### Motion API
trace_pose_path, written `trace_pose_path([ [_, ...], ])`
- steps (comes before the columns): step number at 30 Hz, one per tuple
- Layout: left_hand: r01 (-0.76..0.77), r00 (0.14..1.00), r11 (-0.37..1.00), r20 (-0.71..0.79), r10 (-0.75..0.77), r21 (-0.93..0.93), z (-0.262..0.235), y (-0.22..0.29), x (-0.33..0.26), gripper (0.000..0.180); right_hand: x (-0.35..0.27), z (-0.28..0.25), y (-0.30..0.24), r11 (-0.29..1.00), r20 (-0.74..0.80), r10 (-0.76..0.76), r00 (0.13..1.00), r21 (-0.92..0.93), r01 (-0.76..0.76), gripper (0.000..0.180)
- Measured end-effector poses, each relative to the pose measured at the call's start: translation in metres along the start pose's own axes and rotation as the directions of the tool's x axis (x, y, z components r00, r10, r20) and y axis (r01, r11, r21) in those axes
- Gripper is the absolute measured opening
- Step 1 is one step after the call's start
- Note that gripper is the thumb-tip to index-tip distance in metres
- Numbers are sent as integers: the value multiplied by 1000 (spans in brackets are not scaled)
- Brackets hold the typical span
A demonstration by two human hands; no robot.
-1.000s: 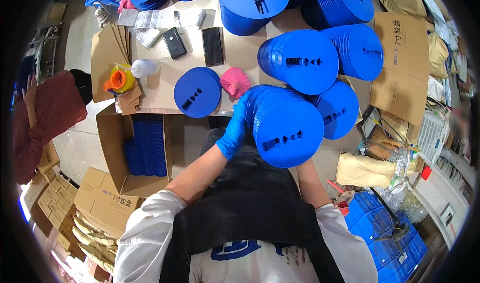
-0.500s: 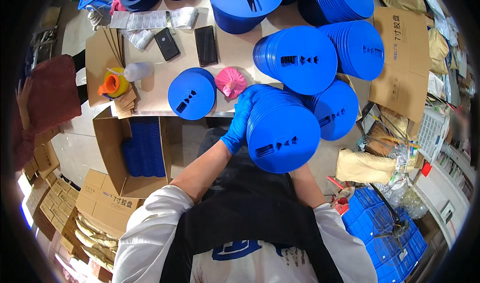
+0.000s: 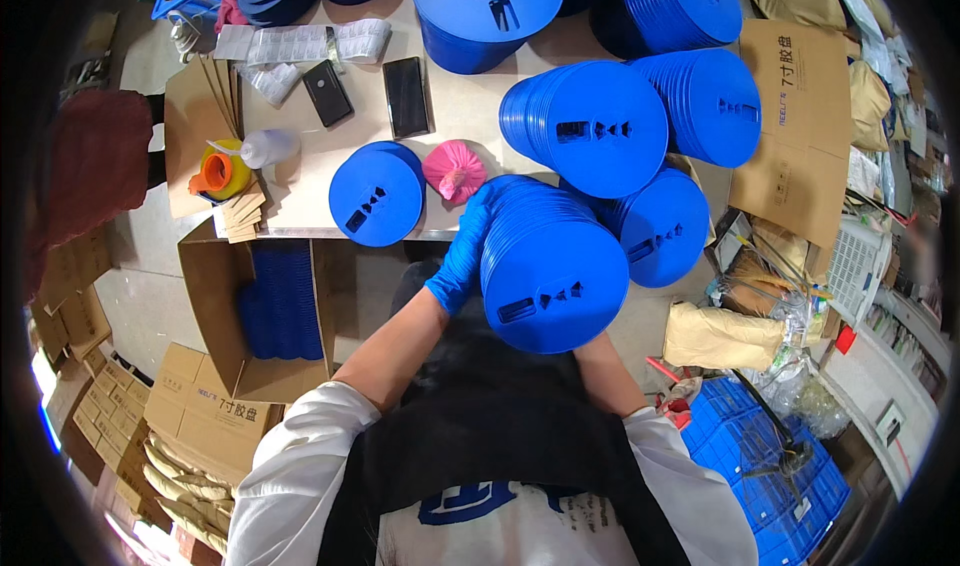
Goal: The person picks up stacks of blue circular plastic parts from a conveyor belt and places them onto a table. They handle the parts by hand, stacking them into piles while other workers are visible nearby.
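Note:
A tall stack of blue plastic reel discs (image 3: 555,276) tilts toward me at the table's front edge, its slotted top face showing. My left hand (image 3: 465,256), in a blue glove, is wrapped round the stack's left side. On the right, my bare forearm (image 3: 607,371) runs up behind the stack, which hides my right hand and its fingers. Left of the stack lie a pink tied cloth bundle (image 3: 454,172) and a low pile of blue discs (image 3: 377,194). Further stacks of discs (image 3: 583,131) stand just beyond and to the right.
A cardboard box (image 3: 215,316) below the table's left end holds rows of blue discs. On the table (image 3: 300,176) are a black phone (image 3: 406,96), a dark case (image 3: 327,94), a white bottle (image 3: 270,148) and an orange-yellow tape roll (image 3: 212,173). Blue crates (image 3: 770,476) stand at lower right.
The view has shifted slightly, so the whole scene sits a little further left and lower. My left hand keeps its hold on the disc stack. The person at far left has moved their hand out of sight.

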State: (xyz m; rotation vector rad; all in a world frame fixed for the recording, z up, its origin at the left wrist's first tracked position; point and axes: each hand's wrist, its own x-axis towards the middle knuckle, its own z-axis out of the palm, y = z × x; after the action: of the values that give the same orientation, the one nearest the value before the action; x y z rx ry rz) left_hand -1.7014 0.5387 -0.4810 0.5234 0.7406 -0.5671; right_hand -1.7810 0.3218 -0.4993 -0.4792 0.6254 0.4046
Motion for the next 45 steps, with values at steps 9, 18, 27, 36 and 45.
trace_pose_path([
  [9,84,992,993,83,-91,82,-12,7,32,65,10,1,4,1000,0,-21,1000,13,21,69],
  [18,97,985,995,139,-99,17,-15,1,36,61,28,0,8,1000,-1,-17,1000,4,17,72],
  [27,-154,988,946,18,155,286,-64,-45,74,65,24,-12,1,996,-8,39,999,-75,-40,75],
  [36,-233,972,889,109,206,395,-46,27,-63,57,-9,-49,-1,961,-128,77,989,-254,-108,77],
  [45,-165,952,926,-189,239,340,-183,1,-170,57,-97,-19,36,297,-633,205,747,-687,-663,71],
])
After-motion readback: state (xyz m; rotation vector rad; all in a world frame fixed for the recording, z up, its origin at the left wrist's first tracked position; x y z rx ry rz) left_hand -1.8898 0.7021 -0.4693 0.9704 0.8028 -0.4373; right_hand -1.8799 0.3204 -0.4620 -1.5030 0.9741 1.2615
